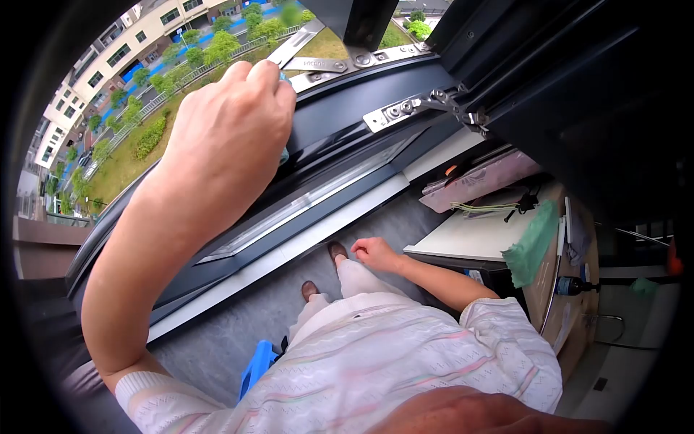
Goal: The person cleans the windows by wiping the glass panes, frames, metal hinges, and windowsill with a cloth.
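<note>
My left hand (235,119) is closed over the dark grey window frame (340,101), beside the metal stay hinge (314,65). Small bits of a teal cloth (284,155) peek out from under the fingers; most of it is hidden by the hand. Lower down, my right hand (374,253) hangs near the edge of a white-topped cabinet (463,235). Its fingers are curled in, and no object shows in them. A second metal hinge (405,111) sits on the frame to the right of my left hand.
Outside the window, trees (220,47) and a building (119,50) lie far below. On the cabinet are a green cloth (531,246) and cables (484,207). A dark bottle (575,286) lies farther right. Something blue (256,369) stands near my left side.
</note>
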Demonstrator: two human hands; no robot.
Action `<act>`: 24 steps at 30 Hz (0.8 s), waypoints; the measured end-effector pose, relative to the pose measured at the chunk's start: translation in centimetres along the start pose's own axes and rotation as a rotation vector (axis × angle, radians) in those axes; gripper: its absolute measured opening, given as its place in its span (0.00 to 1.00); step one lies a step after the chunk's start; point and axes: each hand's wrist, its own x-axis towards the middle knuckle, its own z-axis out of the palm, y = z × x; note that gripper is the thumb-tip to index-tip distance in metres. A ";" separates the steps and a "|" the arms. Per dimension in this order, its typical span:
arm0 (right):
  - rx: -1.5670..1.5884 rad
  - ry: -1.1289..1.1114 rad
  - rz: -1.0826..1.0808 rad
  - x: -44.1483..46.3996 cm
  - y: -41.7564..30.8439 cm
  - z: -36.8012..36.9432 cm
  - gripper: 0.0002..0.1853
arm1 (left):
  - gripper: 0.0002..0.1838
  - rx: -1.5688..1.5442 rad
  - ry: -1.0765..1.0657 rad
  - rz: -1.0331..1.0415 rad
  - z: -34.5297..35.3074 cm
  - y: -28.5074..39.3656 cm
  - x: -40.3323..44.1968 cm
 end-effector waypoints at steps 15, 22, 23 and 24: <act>-0.054 -0.178 0.033 -6.1 -2.3 14.5 0.09 | 0.22 0.290 0.087 -0.318 -2.9 -2.7 -22.0; -0.075 -0.159 0.095 -7.3 -2.6 14.5 0.10 | 0.13 0.079 0.233 -0.480 -2.4 -0.4 -28.1; -0.079 -0.138 0.102 -7.1 -2.4 14.3 0.10 | 0.12 -0.117 0.177 -0.543 -2.0 0.1 -28.8; -0.083 -0.119 0.109 -7.0 -2.0 14.1 0.10 | 0.11 -0.313 0.118 -0.603 -1.5 0.7 -29.7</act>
